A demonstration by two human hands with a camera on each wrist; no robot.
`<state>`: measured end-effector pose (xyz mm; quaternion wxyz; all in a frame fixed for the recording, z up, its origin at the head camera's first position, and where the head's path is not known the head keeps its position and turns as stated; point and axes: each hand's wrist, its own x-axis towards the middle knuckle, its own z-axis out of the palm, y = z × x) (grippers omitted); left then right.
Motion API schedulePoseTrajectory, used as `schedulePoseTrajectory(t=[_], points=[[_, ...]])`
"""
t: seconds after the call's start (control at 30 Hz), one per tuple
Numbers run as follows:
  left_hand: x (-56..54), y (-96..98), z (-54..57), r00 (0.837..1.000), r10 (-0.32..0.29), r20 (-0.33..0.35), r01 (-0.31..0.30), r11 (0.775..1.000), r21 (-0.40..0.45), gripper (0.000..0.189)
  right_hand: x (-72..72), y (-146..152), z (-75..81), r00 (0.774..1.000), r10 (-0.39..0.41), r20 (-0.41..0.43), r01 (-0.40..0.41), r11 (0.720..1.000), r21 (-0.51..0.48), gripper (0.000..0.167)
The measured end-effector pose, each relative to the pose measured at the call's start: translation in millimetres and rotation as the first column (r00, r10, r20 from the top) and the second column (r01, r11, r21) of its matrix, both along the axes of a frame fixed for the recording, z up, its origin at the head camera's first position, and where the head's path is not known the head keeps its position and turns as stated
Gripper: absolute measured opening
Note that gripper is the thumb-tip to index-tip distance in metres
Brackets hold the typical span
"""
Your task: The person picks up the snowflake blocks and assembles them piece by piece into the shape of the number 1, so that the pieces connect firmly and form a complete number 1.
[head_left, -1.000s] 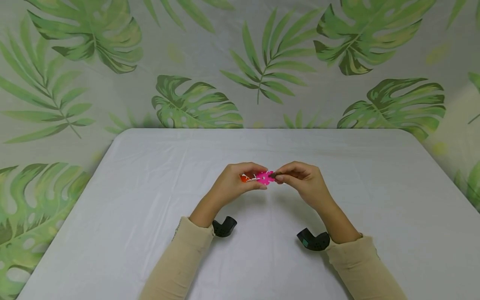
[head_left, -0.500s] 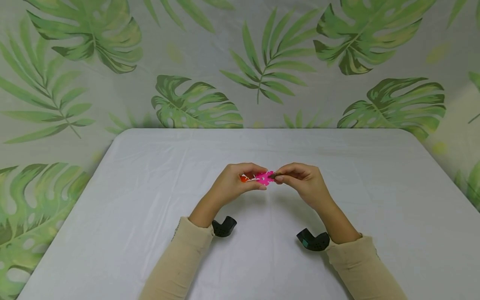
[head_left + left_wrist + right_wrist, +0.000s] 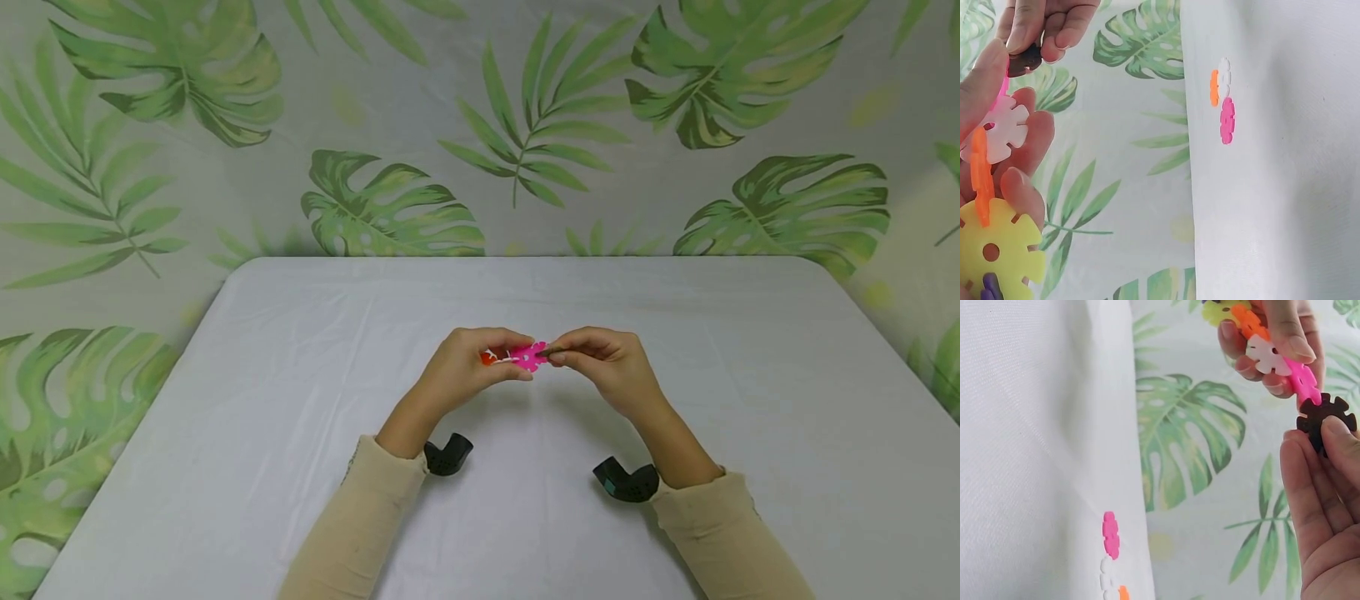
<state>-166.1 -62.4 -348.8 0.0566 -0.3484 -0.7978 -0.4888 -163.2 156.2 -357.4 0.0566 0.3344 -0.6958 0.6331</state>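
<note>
Over the middle of the table my left hand (image 3: 468,358) grips a chain of notched plastic snowflake discs. In the left wrist view the chain shows a purple disc (image 3: 991,289), a yellow disc (image 3: 1019,240), an orange disc (image 3: 981,178) and a white disc (image 3: 1009,128). A pink disc (image 3: 1302,380) forms the end nearest my right hand (image 3: 611,358). Between thumb and fingers the right hand pinches a dark brown disc (image 3: 1314,412), its edge against the pink disc's edge. Left-hand fingers cover part of the chain.
On the white-covered table (image 3: 300,333) lie a loose pink disc (image 3: 1227,122), a white disc (image 3: 1224,75) and an orange disc (image 3: 1214,87), seen in the wrist views. Black wrist devices (image 3: 450,454) sit below both wrists. A leaf-print cloth (image 3: 405,100) hangs behind the table.
Both hands stay almost in place, still gripping the same discs. The dark brown disc has turned slightly and looks thinner, more edge-on, in the head view.
</note>
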Motion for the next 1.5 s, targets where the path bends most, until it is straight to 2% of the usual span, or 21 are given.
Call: schedulePoseTrajectory(t=[0.2, 0.5, 0.87, 1.1, 1.5], points=[[1.4, -0.4, 2.0, 0.999, 0.0, -0.049, 0.0, 1.0, -0.005, 0.033, 0.0, -0.6, 1.7, 1.0, 0.01, -0.025, -0.01, 1.0, 0.003, 0.011], [0.7, 0.0, 3.7, 0.997, -0.025, -0.071, 0.025, 1.0, -0.01, 0.033, -0.1, -3.5, 0.2, 0.998, -0.001, -0.064, 0.003, 1.0, 0.025, 0.014], [1.3, -2.8, 5.2, 1.0, -0.019, -0.013, 0.018, 0.998, -0.063, 0.034, 0.9, -4.1, -0.7, 0.999, 0.009, -0.045, -0.007, 1.0, 0.031, 0.014], [0.0, -4.0, 5.5, 1.0, -0.011, -0.016, 0.01, 0.996, -0.083, 0.032, 1.6, -6.5, -0.6, 1.0, -0.005, -0.011, 0.006, 0.999, 0.044, 0.013], [1.2, -3.8, 6.2, 1.0, 0.007, 0.03, -0.003, 0.992, -0.127, 0.032, 3.4, -8.9, -1.2, 1.0, -0.013, 0.014, 0.012, 0.999, 0.039, 0.014]])
